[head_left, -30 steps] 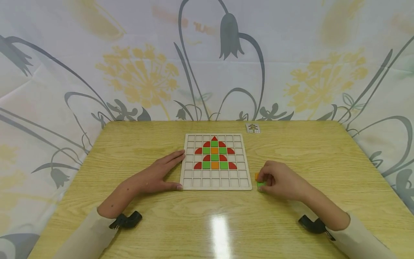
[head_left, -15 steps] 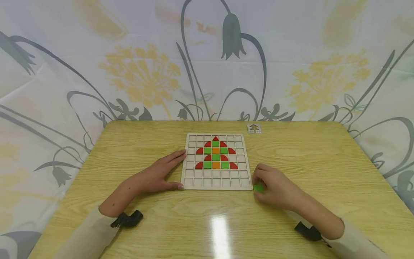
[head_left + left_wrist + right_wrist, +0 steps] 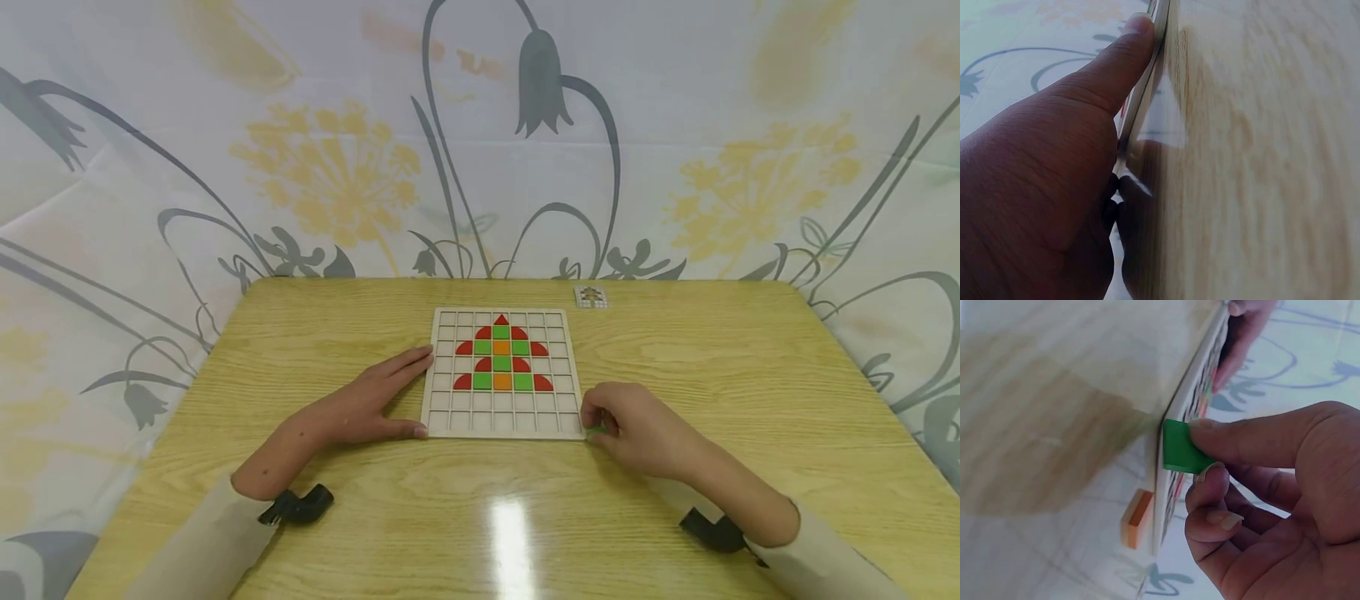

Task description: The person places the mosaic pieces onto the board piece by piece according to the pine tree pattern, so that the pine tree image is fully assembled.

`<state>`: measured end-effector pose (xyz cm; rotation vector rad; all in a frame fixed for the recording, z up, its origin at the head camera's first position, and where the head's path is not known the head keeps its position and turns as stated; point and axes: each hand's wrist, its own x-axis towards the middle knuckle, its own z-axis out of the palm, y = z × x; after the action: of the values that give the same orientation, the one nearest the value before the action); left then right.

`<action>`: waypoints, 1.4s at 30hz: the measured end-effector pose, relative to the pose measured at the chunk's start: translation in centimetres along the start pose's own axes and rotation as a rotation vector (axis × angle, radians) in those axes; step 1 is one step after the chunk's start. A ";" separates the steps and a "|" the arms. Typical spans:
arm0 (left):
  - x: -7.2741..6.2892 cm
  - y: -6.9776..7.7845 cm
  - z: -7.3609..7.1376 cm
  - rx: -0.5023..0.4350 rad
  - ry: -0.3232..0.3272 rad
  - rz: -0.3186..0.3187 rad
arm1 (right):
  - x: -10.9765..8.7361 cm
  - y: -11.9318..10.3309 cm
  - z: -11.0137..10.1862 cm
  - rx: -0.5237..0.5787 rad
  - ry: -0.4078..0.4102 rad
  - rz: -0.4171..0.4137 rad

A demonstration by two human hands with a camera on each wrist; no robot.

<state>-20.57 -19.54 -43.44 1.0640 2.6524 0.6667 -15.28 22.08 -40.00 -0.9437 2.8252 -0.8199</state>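
Note:
A pale wooden grid board (image 3: 502,423) lies on the table, with red, green and orange pieces (image 3: 502,364) set in its cells in a tree-like shape. At the board's near right corner, my right hand (image 3: 641,429) pinches a green square tile (image 3: 1179,449) between thumb and index finger; in the head view just a thin green sliver shows. Beside the board's edge, an orange tile (image 3: 1137,517) rests on the table in the right wrist view, hidden from the head view by the hand. My left hand (image 3: 360,408) touches the board's left edge with fingertips and thumb spread apart.
A small card (image 3: 591,297) printed with a tree pattern on a grid lies near the table's far edge, right of the board. A patterned cloth backdrop (image 3: 337,192) stands behind the wooden table (image 3: 420,508). Black wrist mounts sit at both sleeves.
My right hand has pinched the green tile, lifted it and brought it left to the board's corner. The orange tile has gone out of sight in the head view. My left hand stays put.

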 end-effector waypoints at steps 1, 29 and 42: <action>0.0 0.0 0.0 0.002 0.000 0.000 | 0.2 -0.1 0.0 0.000 -0.005 0.001; 0.1 0.1 0.0 -0.007 0.005 0.002 | 8.5 -2.2 2.4 0.172 -0.040 -0.023; 0.2 -0.1 0.1 0.001 0.006 0.006 | 9.9 -2.6 3.5 0.183 -0.062 -0.026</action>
<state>-20.69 -19.43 -43.54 1.0717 2.6563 0.6714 -21.13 13.03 -40.62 -0.9627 2.6362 -1.0136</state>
